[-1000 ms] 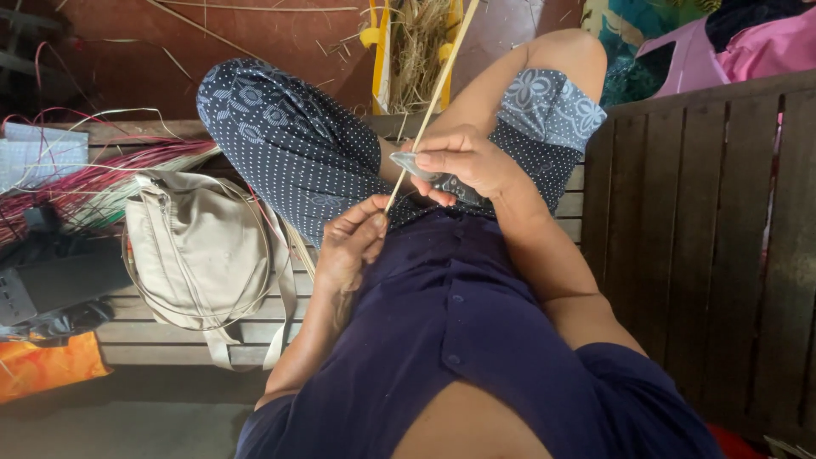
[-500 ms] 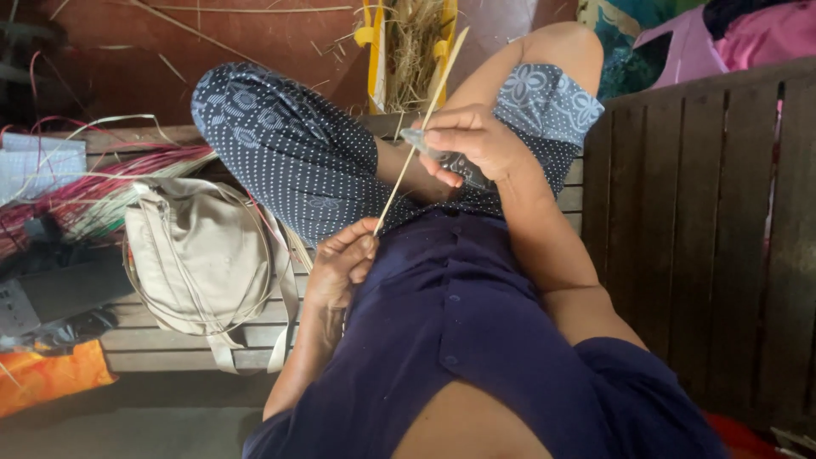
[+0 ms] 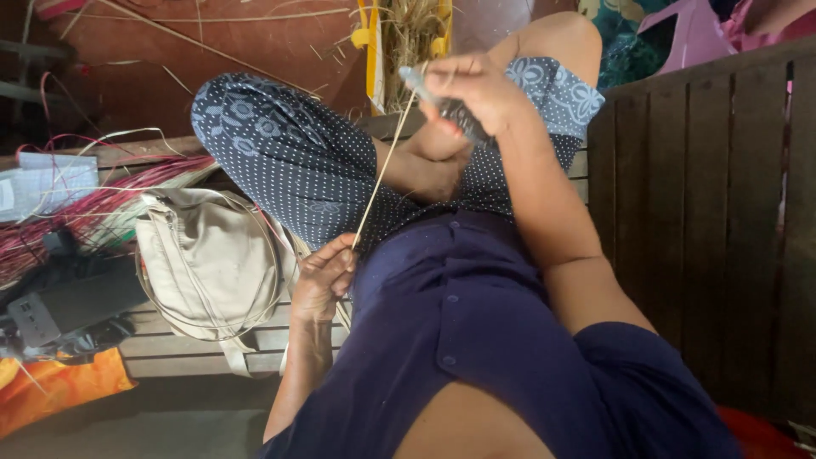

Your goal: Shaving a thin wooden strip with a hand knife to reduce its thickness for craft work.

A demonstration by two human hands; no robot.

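I sit cross-legged on a slatted wooden bench (image 3: 153,344), in a navy shirt and dotted blue trousers. My left hand (image 3: 325,276), low beside my waist, pinches the lower end of a thin pale straw strip (image 3: 382,174). The strip runs taut, up and to the right, to my right hand (image 3: 476,85), raised above my knees. That hand grips a small knife (image 3: 450,109) with a dark handle, its pale blade lying against the strip's upper end.
A beige shoulder bag (image 3: 208,259) lies on the bench left of me, beside pink and red strips (image 3: 81,212) and a dark device (image 3: 64,306). Orange cloth (image 3: 51,387) sits below. A straw bundle (image 3: 412,38) stands ahead. The bench's dark slatted back (image 3: 722,212) rises at right.
My right hand has risen with the knife from my lap along the strip, away from my body. My left hand has slid slightly lower, still pinching the strip's end.
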